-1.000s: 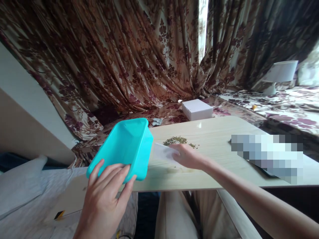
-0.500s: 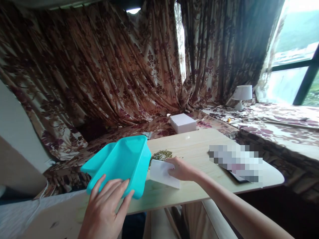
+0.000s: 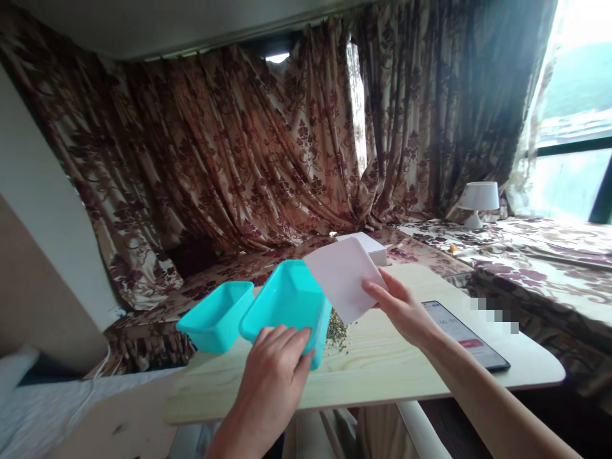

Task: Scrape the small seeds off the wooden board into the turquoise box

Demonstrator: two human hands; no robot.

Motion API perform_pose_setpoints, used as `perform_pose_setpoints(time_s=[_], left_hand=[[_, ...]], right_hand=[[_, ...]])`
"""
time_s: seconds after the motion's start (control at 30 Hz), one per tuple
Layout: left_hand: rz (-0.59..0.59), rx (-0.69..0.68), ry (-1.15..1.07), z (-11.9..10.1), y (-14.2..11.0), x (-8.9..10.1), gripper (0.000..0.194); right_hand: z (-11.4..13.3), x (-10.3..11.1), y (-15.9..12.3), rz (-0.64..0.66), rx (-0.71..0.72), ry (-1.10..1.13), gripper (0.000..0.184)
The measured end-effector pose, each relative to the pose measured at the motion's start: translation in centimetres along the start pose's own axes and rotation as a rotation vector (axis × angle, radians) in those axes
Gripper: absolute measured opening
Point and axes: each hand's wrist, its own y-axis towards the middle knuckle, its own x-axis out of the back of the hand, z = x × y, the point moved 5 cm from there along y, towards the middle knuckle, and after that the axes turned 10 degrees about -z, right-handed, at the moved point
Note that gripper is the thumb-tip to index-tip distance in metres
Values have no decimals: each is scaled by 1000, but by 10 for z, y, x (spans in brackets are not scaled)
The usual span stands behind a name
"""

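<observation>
My left hand (image 3: 280, 360) grips the near rim of a turquoise plastic bin (image 3: 291, 296), which is tilted over the table. A second turquoise bin (image 3: 215, 319) stands just left of it. In my right hand (image 3: 399, 303), pinched between thumb and fingers, is a white rectangular sheet (image 3: 342, 280), raised above the tabletop beside the tilted bin's right edge. Below the sheet lies a pile of small greenish and pale grains (image 3: 338, 331), partly hidden by the bin and the sheet.
The light wooden table (image 3: 382, 363) holds a phone (image 3: 471, 341) on its right side. Behind it are a white box (image 3: 375, 247) and a couch with floral fabric (image 3: 421, 252). A white lamp (image 3: 479, 197) stands at the back right.
My right hand has lifted the white sheet off the tabletop beside the grains. My left hand has shifted right with its bin, which is now apart from the second bin and partly over the pile.
</observation>
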Motion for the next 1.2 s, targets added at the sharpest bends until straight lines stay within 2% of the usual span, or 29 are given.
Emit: perform_pose_setpoints(time_s=[0.07, 0.13, 0.3, 0.5, 0.57, 0.63, 0.7, 0.8, 0.9, 1.0, 1.1, 1.2], left_hand=[[45, 70, -101, -10, 10, 3, 14], [50, 141, -200, -17, 15, 10, 12], [84, 226, -453, -26, 24, 22, 11], [132, 334, -812, -27, 32, 22, 18], [145, 382, -860, -16, 25, 20, 19], [68, 441, -829, 4, 17, 20, 22], [-65, 555, -826, 28, 8, 17, 26], [-85, 712, -842, 50, -4, 1, 39], [29, 824, -951, 48, -10, -19, 49], [100, 854, -1078, 37, -12, -30, 55], [64, 880, -1139, 33, -17, -31, 61], [-19, 900, -1133, 33, -31, -20, 57]], right_hand=[[16, -9, -3, 57, 68, -84, 32], [23, -12, -5, 81, 62, -177, 34], [28, -10, -5, 24, -76, -353, 44], [22, -33, -3, 187, -37, -365, 36], [17, -26, 0, 140, -50, -370, 37], [13, -11, 2, 55, -75, -358, 39], [11, 4, 2, -11, -106, -324, 40], [10, 19, -3, -64, -151, -280, 43], [10, 21, -11, -78, -183, -260, 50], [8, 17, -16, -65, -192, -289, 52], [8, 15, -20, -33, -170, -306, 50], [10, 19, -28, -5, -164, -287, 48]])
